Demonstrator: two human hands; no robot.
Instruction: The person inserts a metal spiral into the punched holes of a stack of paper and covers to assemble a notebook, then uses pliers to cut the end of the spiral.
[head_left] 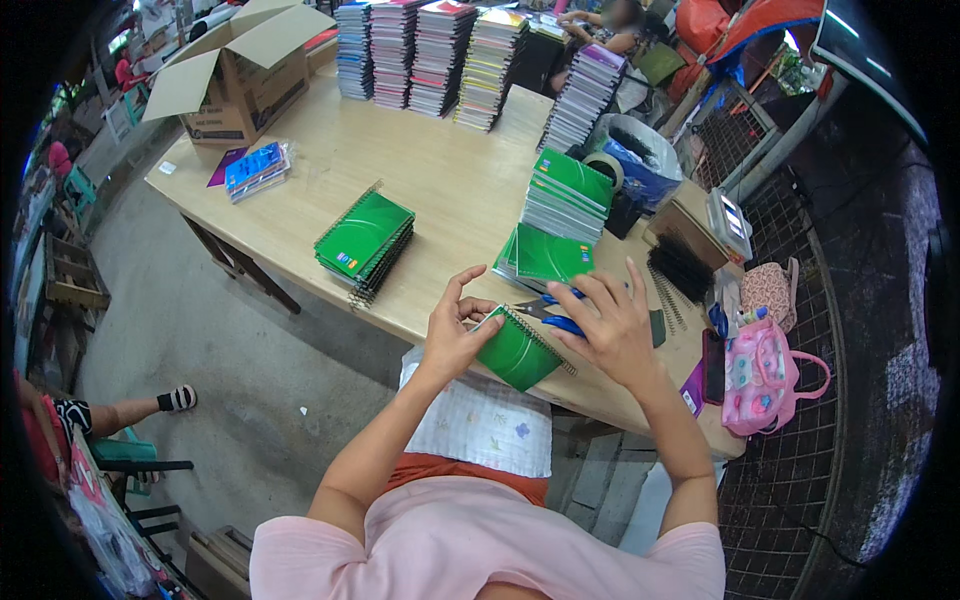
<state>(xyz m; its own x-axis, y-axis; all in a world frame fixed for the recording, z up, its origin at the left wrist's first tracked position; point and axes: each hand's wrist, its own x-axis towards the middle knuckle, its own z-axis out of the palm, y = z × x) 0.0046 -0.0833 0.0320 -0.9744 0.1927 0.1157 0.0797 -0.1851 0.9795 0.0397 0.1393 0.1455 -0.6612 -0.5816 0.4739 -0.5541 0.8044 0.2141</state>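
My left hand (pixel 462 335) grips a small green spiral notebook (pixel 519 352) at its upper left corner, thumb on the cover and forefinger raised. The notebook is tilted over the table's near edge, its wire coil running along the upper right side. In my right hand (pixel 610 325) is a pair of blue-handled scissors (pixel 562 324), some fingers lifted off the handles. Its metal blades point left, close to the coil's upper end; whether they touch the wire I cannot tell. Just beyond my hands lie green notebooks (pixel 553 254), with a taller green stack (pixel 568 190) behind them.
Another green notebook stack (pixel 365 235) sits left on the table (pixel 450 175). Tall notebook piles (pixel 437 60) and an open carton (pixel 245 90) stand farther back. To the right are a black brush-like bundle (pixel 680 262), loose coils (pixel 665 300) and a pink bag (pixel 760 375).
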